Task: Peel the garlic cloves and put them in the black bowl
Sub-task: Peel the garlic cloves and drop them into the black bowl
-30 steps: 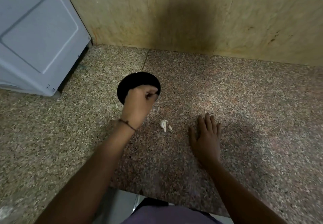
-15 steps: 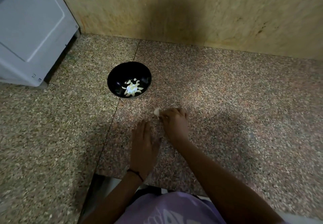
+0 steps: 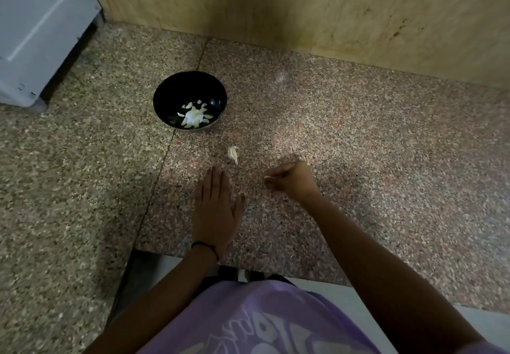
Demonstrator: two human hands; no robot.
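A grey cabinet (image 3: 41,30) stands at the counter's (image 3: 386,146) far left corner, against the tan wall (image 3: 276,3). Nothing blocks the black bowl (image 3: 190,101), which holds pale peeled cloves. A garlic scrap (image 3: 233,154) lies just nearer me. My left hand (image 3: 215,210) rests flat, released; my right hand (image 3: 292,178) has its fingers (image 3: 271,173) pinched on something small and pale.

You find no readable text, label, brand, number or sign. White printed graphic on lavender fabric shirt (image 3: 276,326): shapes partly cut off by lower edge, not legible as letters. Pale grey panelled appliance (image 3: 36,30): no marking readable.
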